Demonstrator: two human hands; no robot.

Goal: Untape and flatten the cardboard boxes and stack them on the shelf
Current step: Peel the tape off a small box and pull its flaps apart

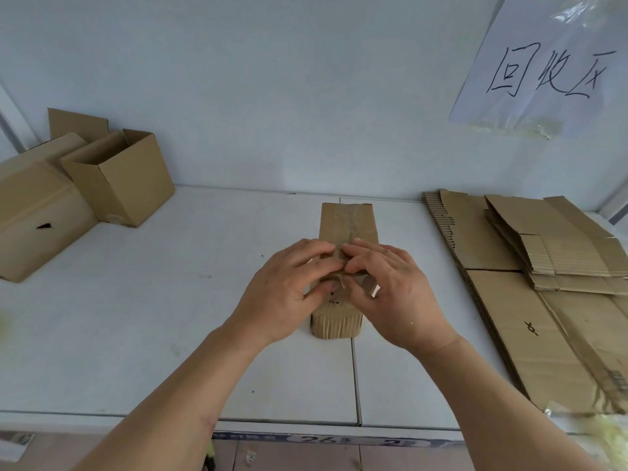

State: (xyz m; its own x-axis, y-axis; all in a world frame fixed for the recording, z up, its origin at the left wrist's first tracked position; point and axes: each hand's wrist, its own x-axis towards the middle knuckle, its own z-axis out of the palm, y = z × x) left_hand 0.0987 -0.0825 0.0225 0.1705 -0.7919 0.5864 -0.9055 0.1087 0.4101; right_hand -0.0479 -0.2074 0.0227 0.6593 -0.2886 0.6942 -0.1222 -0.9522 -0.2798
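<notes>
A small, narrow cardboard box [345, 222] lies lengthwise on the white shelf [204, 300], with clear tape running down its top. My left hand [289, 294] and my right hand [394, 294] meet over its middle. The fingers of both hands curl around the box, and the fingertips pinch at a lifted bit of tape or flap at the seam. The near end of the box [336, 326] shows below my hands. A stack of flattened cardboard boxes [530, 266] lies on the right of the shelf.
Two assembled boxes stand at the back left: an open one [119, 178] and a larger closed one [37, 212] beside it. A paper sign with handwriting [550, 66] hangs on the wall at upper right. The shelf's front edge [306, 426] runs below my forearms.
</notes>
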